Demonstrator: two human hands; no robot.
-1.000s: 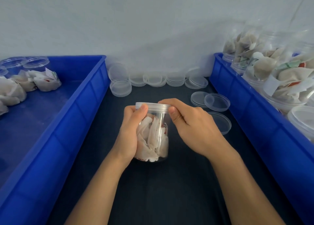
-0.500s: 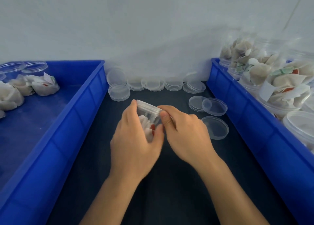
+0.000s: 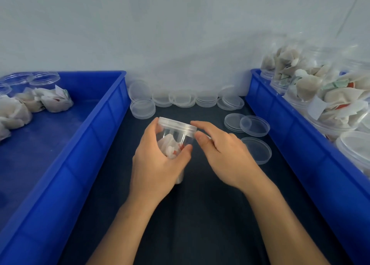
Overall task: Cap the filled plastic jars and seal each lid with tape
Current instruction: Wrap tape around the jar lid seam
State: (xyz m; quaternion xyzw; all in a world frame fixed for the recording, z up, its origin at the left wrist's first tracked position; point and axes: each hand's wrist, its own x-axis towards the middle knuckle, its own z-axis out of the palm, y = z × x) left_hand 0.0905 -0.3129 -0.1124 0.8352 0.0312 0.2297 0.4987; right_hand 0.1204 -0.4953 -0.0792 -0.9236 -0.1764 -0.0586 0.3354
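A clear plastic jar (image 3: 176,140) holding white paper sachets with red marks is tilted away from me over the dark mat. My left hand (image 3: 158,164) grips its body from the left and underneath. A clear lid (image 3: 176,123) sits on the jar's mouth. My right hand (image 3: 222,152) is at the lid's right rim, with the forefinger above the edge and the thumb just below it, pinching the rim. No tape is in view.
Spare clear lids (image 3: 182,100) are stacked along the back wall, and three more lids (image 3: 254,125) lie right of the jar. A blue bin (image 3: 96,128) on the left holds sachets and open jars. The blue bin (image 3: 284,128) on the right holds filled jars.
The jar stood upright a second ago. My left hand has since wrapped further round it and tipped it away, and my right hand has shifted from the lid's top to its right rim.
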